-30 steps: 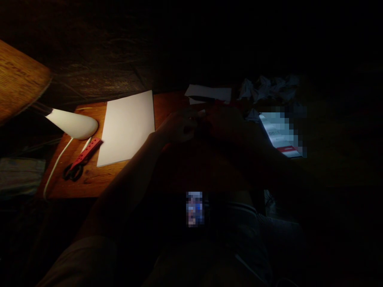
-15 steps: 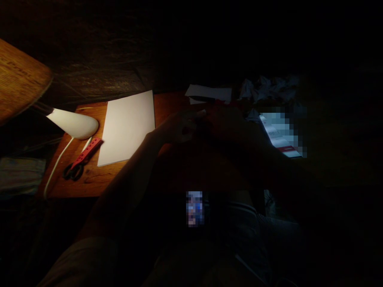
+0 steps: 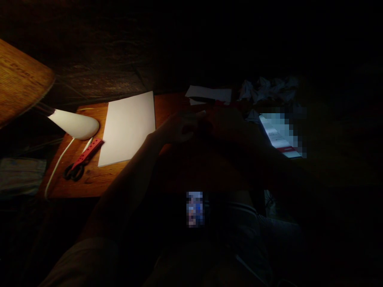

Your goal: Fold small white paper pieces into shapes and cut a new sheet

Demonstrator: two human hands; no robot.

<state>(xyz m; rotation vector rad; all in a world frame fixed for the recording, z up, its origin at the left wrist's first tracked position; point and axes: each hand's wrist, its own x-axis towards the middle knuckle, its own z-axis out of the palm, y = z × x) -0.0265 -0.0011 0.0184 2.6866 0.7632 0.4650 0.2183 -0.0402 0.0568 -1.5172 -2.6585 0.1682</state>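
The scene is very dark. My left hand (image 3: 179, 128) is over the middle of a wooden table (image 3: 89, 183), its fingers curled and pinched around something small and dark that I cannot make out. My right hand (image 3: 227, 123) meets it from the right, deep in shadow; its fingers seem closed on the same thing. A white sheet of paper (image 3: 127, 126) lies just left of my left hand.
A white lamp (image 3: 74, 124) with its cord stands at the table's left. Red-handled scissors (image 3: 82, 158) lie beside it. Crumpled paper (image 3: 269, 89) and a folded white sheet (image 3: 209, 93) sit at the back. A printed booklet (image 3: 281, 137) lies right. A phone (image 3: 194, 208) rests on my lap.
Almost nothing differs; my left fingertips have shifted slightly while both hands stay together over the table's middle.
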